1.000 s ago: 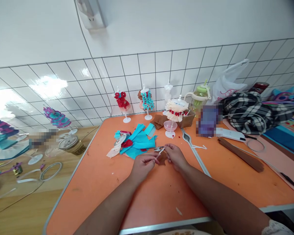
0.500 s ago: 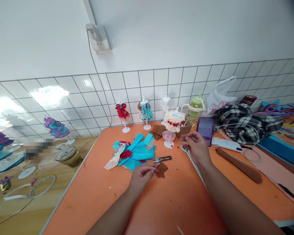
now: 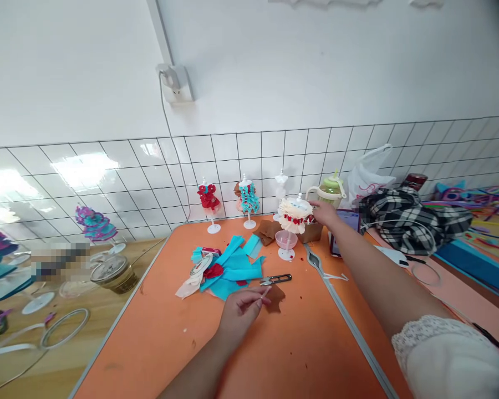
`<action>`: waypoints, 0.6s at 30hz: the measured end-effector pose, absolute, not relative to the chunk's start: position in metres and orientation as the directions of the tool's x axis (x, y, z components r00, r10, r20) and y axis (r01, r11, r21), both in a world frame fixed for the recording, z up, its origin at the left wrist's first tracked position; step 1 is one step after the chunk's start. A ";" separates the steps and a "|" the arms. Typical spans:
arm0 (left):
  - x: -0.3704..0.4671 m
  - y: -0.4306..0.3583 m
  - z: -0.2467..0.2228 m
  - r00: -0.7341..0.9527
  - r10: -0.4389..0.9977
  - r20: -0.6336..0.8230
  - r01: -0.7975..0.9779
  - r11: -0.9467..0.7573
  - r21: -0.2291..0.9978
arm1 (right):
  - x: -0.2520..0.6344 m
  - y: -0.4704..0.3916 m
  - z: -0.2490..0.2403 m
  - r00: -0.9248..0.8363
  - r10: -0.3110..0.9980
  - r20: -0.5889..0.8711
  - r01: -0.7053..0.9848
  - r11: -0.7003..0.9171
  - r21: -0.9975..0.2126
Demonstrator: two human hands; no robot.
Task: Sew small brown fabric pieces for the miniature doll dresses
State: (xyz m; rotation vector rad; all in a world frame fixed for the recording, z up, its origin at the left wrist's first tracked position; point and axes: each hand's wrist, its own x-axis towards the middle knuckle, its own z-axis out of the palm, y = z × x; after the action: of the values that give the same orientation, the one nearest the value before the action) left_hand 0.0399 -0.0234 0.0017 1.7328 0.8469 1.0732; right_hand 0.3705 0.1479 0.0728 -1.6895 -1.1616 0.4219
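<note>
- Right hand (image 3: 325,212) has left the centre of the frame, where a second ago it met the left hand over the work, and now reaches to the upper right of centre, at the cream ruffled paper dress with red trim on its small white stand (image 3: 296,214); fingertips touch or nearly touch the ruffle's right edge, and whether they pinch anything I cannot tell.
- Small black thread snips (image 3: 275,279), earlier held up between the hands, now lie free on the orange tabletop (image 3: 283,354), just above the left hand.
- Left hand (image 3: 243,306) stays low at centre, fingers pinched on a thin pale strip beside a brown paper scrap (image 3: 275,297). The hands are well apart.
- By my judgement the cutting is finished and the work has turned to the dress stand.
- Turquoise paper strips (image 3: 237,264) lie just left of the snips; a pink plastic cup (image 3: 286,239) stands below the dress.
- Bare room spans the lower centre of the frame; a grey metal seam (image 3: 349,327) bounds it on the right, and the table's left edge runs diagonally at lower left.
</note>
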 end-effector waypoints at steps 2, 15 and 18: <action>0.041 -0.024 0.002 0.397 0.867 0.300 0.092 -0.363 0.927 | 0.374 0.142 0.076 0.512 0.810 0.284 0.532 -0.040 -0.846; 0.042 -0.026 0.009 0.443 0.859 0.255 0.040 -0.303 0.952 | 0.240 -0.027 0.055 -0.561 0.684 0.466 0.447 0.724 -0.525; 0.042 -0.025 0.009 0.476 0.845 0.244 0.053 -0.304 0.951 | 0.236 -0.022 0.041 -0.562 0.704 0.434 0.452 0.701 -0.552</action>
State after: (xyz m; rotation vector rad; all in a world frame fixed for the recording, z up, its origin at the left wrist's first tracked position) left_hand 0.0421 -0.0249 0.0089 1.7004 0.7757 0.9683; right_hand 0.2361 -0.0221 0.0413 -0.8780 -2.2592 0.5062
